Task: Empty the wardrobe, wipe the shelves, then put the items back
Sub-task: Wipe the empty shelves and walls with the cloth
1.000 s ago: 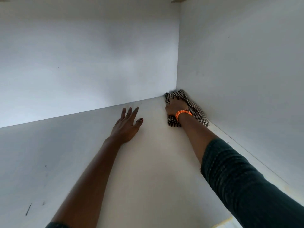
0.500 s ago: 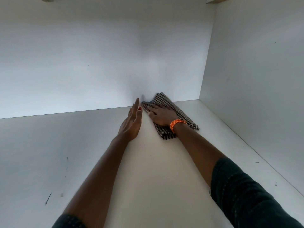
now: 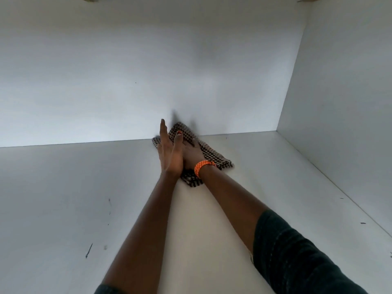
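Inside of white wardrobe, viewed from above the shelf point(image 3: 244, 187). Checked cloth point(image 3: 214, 154) lying flat on shelf, close against back panel point(image 3: 148, 71), well apart from right side panel point(image 3: 343, 92). Right hand point(image 3: 192, 154) pressed palm-down on cloth, fingers spread flat, partly hidden behind left hand; orange bracelet point(image 3: 202, 167) at wrist. Left hand point(image 3: 169, 151) set on edge, fingers straight and together, just beside cloth, gripping nothing. Dark sleeve point(image 3: 297, 257) on right forearm. Small dark marks point(image 3: 89, 250) on shelf at left.
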`<action>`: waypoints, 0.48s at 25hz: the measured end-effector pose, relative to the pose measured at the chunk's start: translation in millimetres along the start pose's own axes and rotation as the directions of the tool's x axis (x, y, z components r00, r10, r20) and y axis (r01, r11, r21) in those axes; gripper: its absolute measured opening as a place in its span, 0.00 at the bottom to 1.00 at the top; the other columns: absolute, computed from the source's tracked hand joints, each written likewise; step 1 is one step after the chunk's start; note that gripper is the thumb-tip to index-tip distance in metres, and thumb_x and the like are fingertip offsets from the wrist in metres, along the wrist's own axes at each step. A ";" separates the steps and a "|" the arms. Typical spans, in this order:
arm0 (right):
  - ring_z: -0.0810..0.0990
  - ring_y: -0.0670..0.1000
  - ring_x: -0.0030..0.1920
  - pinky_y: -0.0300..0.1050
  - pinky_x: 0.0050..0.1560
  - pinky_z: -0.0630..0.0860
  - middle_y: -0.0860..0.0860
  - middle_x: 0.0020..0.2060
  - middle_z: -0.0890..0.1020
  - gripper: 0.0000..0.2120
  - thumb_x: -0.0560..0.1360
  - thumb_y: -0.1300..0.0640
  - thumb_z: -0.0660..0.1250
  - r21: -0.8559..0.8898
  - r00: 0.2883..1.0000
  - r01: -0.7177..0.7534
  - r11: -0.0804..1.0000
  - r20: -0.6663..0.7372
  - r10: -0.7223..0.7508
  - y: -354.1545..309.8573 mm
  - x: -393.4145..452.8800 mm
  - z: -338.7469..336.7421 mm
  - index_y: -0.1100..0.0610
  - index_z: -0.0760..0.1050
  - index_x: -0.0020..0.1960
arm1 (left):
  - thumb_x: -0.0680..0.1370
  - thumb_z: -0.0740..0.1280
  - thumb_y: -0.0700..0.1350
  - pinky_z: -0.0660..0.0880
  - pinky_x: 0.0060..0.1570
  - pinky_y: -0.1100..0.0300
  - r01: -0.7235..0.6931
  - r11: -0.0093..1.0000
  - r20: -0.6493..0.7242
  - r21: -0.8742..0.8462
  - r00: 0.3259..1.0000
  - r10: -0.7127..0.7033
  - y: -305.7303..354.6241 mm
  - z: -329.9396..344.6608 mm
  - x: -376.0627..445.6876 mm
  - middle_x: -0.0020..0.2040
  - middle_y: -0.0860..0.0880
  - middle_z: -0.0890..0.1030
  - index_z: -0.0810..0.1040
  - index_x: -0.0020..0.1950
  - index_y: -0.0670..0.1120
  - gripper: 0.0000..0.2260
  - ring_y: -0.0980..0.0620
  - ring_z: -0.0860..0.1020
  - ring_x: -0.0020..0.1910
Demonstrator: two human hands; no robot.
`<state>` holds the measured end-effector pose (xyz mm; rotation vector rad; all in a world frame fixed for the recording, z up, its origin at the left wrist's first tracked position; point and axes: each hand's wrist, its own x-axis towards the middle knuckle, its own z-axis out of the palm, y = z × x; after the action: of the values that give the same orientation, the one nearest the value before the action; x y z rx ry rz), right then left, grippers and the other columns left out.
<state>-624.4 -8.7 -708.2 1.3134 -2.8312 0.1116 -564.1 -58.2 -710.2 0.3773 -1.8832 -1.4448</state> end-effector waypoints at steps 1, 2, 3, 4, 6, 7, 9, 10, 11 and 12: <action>0.50 0.53 0.77 0.60 0.75 0.41 0.52 0.78 0.53 0.27 0.81 0.44 0.50 0.030 0.999 -0.044 0.999 0.007 0.044 6.7 -1.0 -3.5 0.46 0.49 0.78 | 0.73 0.55 0.64 0.49 0.76 0.49 0.010 0.999 -0.023 -0.031 1.000 -0.011 0.9 -10.7 4.5 0.78 0.52 0.56 0.51 0.77 0.57 0.34 0.53 0.55 0.76; 0.49 0.54 0.77 0.62 0.75 0.40 0.52 0.78 0.53 0.26 0.81 0.41 0.48 0.082 0.989 -0.149 0.985 0.003 0.149 17.0 -3.6 -3.5 0.43 0.50 0.78 | 0.74 0.56 0.63 0.48 0.76 0.48 0.028 0.999 -0.007 -0.033 1.000 -0.028 3.6 -24.2 9.3 0.78 0.53 0.55 0.54 0.77 0.56 0.33 0.53 0.53 0.77; 0.49 0.55 0.77 0.62 0.74 0.40 0.52 0.78 0.53 0.27 0.80 0.39 0.46 0.118 0.959 -0.282 0.952 0.002 0.284 33.3 -9.7 -1.8 0.43 0.51 0.77 | 0.77 0.57 0.62 0.48 0.76 0.49 0.004 0.999 0.084 0.032 0.996 -0.006 3.7 -37.9 16.7 0.78 0.53 0.54 0.56 0.77 0.55 0.30 0.53 0.51 0.77; 0.49 0.57 0.77 0.63 0.73 0.40 0.53 0.78 0.53 0.27 0.80 0.39 0.46 0.129 0.906 -0.419 0.899 -0.007 0.423 49.8 -16.1 -1.6 0.44 0.52 0.78 | 0.79 0.57 0.60 0.48 0.76 0.51 -0.066 0.972 0.247 0.224 0.969 0.009 4.2 -58.2 23.6 0.78 0.53 0.54 0.57 0.77 0.55 0.27 0.54 0.50 0.77; 0.48 0.59 0.77 0.64 0.73 0.40 0.57 0.78 0.52 0.29 0.80 0.40 0.45 0.126 0.747 -0.658 0.742 -0.012 0.665 72.3 -29.5 -3.4 0.49 0.51 0.78 | 0.81 0.54 0.59 0.50 0.75 0.56 -0.270 0.761 0.455 0.590 0.890 -0.038 -1.3 -113.1 30.9 0.78 0.53 0.54 0.60 0.76 0.56 0.24 0.56 0.49 0.77; 0.47 0.60 0.77 0.65 0.73 0.39 0.59 0.78 0.50 0.30 0.80 0.41 0.45 0.117 0.668 -0.738 0.664 -0.009 0.744 72.3 -32.0 -5.2 0.52 0.50 0.79 | 0.80 0.54 0.60 0.51 0.74 0.56 -0.335 0.659 0.483 0.674 0.874 -0.050 -4.2 -146.6 31.6 0.78 0.53 0.55 0.61 0.76 0.56 0.24 0.56 0.51 0.77; 0.45 0.62 0.77 0.66 0.73 0.39 0.62 0.77 0.48 0.32 0.80 0.42 0.45 0.126 0.574 -0.813 0.568 0.008 0.819 49.7 -22.8 -3.4 0.56 0.48 0.79 | 0.78 0.53 0.63 0.54 0.72 0.56 -0.247 0.633 0.402 0.734 0.909 -0.112 -19.2 -220.6 31.2 0.77 0.53 0.59 0.61 0.75 0.56 0.26 0.53 0.57 0.76; 0.45 0.63 0.77 0.66 0.73 0.38 0.63 0.77 0.47 0.32 0.80 0.42 0.45 0.126 0.556 -0.826 0.550 0.015 0.831 24.8 -11.9 0.3 0.57 0.46 0.79 | 0.77 0.52 0.64 0.56 0.72 0.54 -0.191 0.632 0.360 0.751 0.921 -0.149 -26.3 -259.1 30.8 0.77 0.52 0.60 0.62 0.75 0.55 0.28 0.51 0.60 0.75; 0.44 0.64 0.77 0.67 0.73 0.38 0.63 0.77 0.46 0.32 0.80 0.42 0.45 0.111 0.567 -0.819 0.563 0.006 0.823 -8.0 3.0 2.4 0.58 0.46 0.79 | 0.76 0.52 0.65 0.58 0.71 0.53 -0.142 0.630 0.325 0.764 0.928 -0.185 -32.5 -290.5 28.9 0.76 0.52 0.62 0.62 0.75 0.55 0.29 0.50 0.62 0.74; 0.44 0.64 0.76 0.67 0.72 0.37 0.64 0.77 0.46 0.32 0.80 0.42 0.45 0.101 0.612 -0.787 0.609 0.000 0.791 -43.7 19.6 4.0 0.58 0.45 0.79 | 0.76 0.52 0.64 0.58 0.71 0.52 -0.090 0.620 0.282 0.779 0.935 -0.218 -39.3 -310.5 24.8 0.76 0.52 0.63 0.62 0.75 0.55 0.29 0.49 0.63 0.74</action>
<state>-603.7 -52.1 -708.8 -0.0695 -3.1414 0.2735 -374.2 -308.2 -703.1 0.6272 -2.7915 -0.6375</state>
